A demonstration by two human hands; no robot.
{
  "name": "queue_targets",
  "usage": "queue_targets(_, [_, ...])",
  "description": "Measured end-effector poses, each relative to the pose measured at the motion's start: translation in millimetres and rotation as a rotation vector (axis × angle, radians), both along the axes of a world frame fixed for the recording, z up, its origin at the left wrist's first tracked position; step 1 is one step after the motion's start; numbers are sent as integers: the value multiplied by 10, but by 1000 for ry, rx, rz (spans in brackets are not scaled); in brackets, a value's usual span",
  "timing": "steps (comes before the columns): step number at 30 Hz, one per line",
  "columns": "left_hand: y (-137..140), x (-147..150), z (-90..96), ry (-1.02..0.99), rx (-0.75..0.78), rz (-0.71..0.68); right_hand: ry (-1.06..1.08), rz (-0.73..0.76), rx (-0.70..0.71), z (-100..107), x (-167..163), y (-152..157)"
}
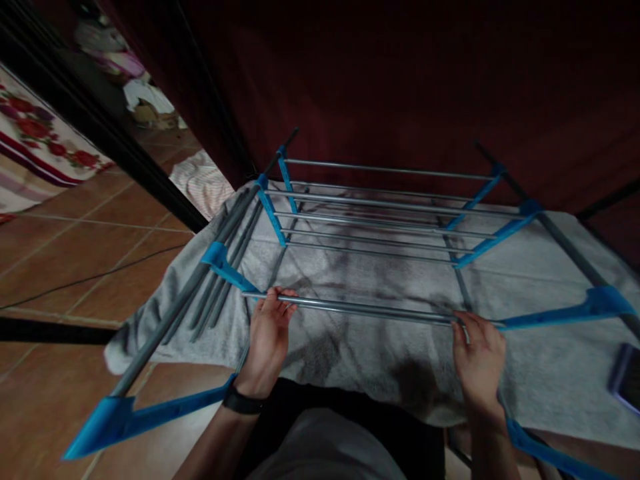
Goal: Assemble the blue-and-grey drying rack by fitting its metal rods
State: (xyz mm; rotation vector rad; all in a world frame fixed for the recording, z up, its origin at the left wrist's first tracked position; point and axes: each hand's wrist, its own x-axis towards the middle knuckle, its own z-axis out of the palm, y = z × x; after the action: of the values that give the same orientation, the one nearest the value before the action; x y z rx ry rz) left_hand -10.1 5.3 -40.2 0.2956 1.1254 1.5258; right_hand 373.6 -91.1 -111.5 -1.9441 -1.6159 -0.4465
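Note:
A thin metal rod (370,309) runs crosswise in front of me, between the blue plastic brackets of a rack. My left hand (270,330) pinches it near its left end, thumb on top and fingers behind, close to the left blue bracket (233,272). Near the other end, my right hand (479,350) has its fingers curled on the same rod, beside the right blue bracket (555,315). Whether the rod's ends sit inside the brackets I cannot tell. Farther back, several rods (395,203) span the brackets between the grey left pole (167,323) and right pole (575,250).
Several loose grey tubes (223,283) lie at the left on a grey blanket (360,360). A phone (627,379) rests at the right edge. Dark red fabric (380,80) hangs behind the rack. Tiled floor (85,267) with a thin cable extends left.

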Motion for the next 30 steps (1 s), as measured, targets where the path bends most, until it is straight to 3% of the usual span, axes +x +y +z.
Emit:
queue_targets(11, [7,-12,-124,-50,-4,51,-23,29,3,14,26,-6])
queue_targets(22, [35,-119,-117,41,47,155,-13,24,-12,13,46,-6])
queue_targets(30, [31,-172,-144,24,28,157,-5,25,-51,5,42,27])
